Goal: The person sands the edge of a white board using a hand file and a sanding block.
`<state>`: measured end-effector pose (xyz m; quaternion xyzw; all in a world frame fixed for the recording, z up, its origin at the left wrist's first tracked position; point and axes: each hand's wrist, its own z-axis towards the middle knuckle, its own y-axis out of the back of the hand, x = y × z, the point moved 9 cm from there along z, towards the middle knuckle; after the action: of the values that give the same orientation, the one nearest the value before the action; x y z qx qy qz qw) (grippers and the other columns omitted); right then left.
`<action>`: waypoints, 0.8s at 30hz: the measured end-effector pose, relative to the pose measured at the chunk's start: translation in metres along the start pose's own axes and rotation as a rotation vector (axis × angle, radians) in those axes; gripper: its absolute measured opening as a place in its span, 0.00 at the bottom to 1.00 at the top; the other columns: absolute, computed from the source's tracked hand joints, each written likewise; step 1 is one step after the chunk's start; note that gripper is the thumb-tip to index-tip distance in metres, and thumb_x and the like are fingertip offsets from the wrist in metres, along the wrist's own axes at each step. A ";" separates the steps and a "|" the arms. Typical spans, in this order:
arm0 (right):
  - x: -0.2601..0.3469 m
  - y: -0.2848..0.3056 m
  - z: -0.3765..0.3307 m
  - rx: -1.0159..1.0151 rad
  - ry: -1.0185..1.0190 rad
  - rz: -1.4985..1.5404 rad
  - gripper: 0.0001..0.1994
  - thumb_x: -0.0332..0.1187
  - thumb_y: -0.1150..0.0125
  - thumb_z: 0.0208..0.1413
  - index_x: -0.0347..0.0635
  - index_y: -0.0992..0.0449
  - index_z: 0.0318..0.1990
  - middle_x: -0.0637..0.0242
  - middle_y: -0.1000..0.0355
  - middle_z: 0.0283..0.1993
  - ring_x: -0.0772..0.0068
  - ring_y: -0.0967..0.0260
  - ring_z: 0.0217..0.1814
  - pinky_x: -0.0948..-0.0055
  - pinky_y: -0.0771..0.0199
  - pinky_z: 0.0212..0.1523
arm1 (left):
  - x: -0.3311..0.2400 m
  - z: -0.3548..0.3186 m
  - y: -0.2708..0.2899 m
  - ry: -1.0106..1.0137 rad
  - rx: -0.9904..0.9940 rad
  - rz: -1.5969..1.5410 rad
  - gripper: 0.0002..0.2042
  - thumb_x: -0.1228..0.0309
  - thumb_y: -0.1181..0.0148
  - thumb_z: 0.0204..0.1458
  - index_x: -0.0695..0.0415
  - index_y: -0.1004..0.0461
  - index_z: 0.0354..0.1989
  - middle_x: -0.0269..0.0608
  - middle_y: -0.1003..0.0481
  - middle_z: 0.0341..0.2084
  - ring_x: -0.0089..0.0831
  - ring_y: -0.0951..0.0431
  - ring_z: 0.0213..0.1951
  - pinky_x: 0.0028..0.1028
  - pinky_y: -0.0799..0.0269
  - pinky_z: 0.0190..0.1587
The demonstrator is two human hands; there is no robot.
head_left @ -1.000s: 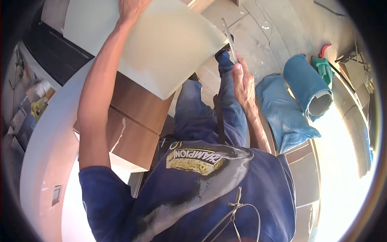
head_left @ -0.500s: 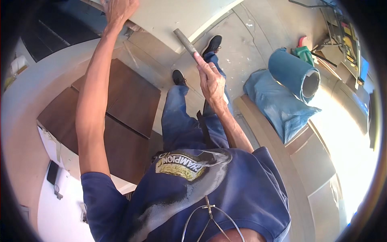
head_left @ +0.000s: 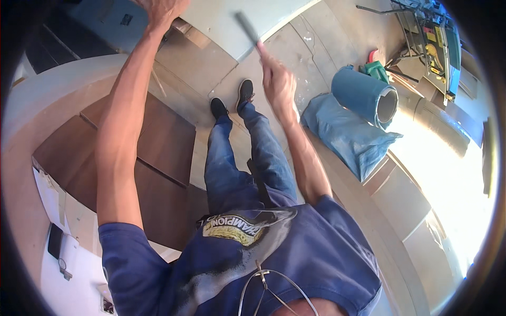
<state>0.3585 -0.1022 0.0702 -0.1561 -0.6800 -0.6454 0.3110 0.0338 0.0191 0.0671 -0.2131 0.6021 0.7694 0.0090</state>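
My right hand [head_left: 280, 87] is closed around a narrow, flat grey stick [head_left: 246, 27], its index finger stretched along it. The stick is a little smeared by motion, and its tip points up and left over a large pale panel [head_left: 219, 23]. I cannot tell whether it touches the panel. At the upper edge, my left hand [head_left: 166, 9] is beside the panel's left part. Its fingers are cut off by the picture's edge, so what they hold is hidden.
Dark brown boards [head_left: 163, 134] lie on my left. To my right, a blue roll [head_left: 363, 95] rests by a crumpled blue sheet [head_left: 345, 137]. Beyond them stands a folding stand with tools [head_left: 440, 50]. My feet [head_left: 245, 92] are on the dusty floor [head_left: 316, 47].
My right hand has moved up with the stick. My left hand shifted slightly right and up. My feet have come closer together, and the view has turned a little.
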 end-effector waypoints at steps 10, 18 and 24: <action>-0.003 0.002 -0.007 0.015 0.057 0.074 0.21 0.32 0.43 0.68 0.65 0.23 0.66 0.52 0.19 0.36 0.48 0.19 0.35 0.55 0.21 0.38 | 0.012 -0.005 0.009 -0.010 -0.060 0.053 0.26 0.57 0.49 0.71 0.48 0.37 0.75 0.44 0.44 0.77 0.49 0.51 0.79 0.57 0.55 0.78; -0.011 0.014 0.096 -0.180 0.086 0.305 0.21 0.37 0.47 0.74 0.52 0.28 0.71 0.55 0.16 0.48 0.75 0.22 0.43 0.70 0.24 0.45 | -0.002 0.005 0.019 0.125 -0.097 -0.128 0.25 0.59 0.49 0.71 0.53 0.37 0.73 0.48 0.44 0.77 0.50 0.51 0.79 0.58 0.56 0.78; -0.024 0.005 0.110 -0.292 0.010 0.622 0.23 0.33 0.52 0.75 0.41 0.35 0.75 0.58 0.23 0.61 0.74 0.26 0.55 0.74 0.29 0.57 | 0.026 -0.023 0.009 0.317 -0.503 -0.416 0.29 0.59 0.39 0.61 0.55 0.34 0.70 0.58 0.50 0.77 0.55 0.57 0.80 0.68 0.65 0.75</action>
<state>0.3559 0.0106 0.0622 -0.3956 -0.4987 -0.6108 0.4708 0.0144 -0.0110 0.0626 -0.4431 0.3316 0.8327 0.0193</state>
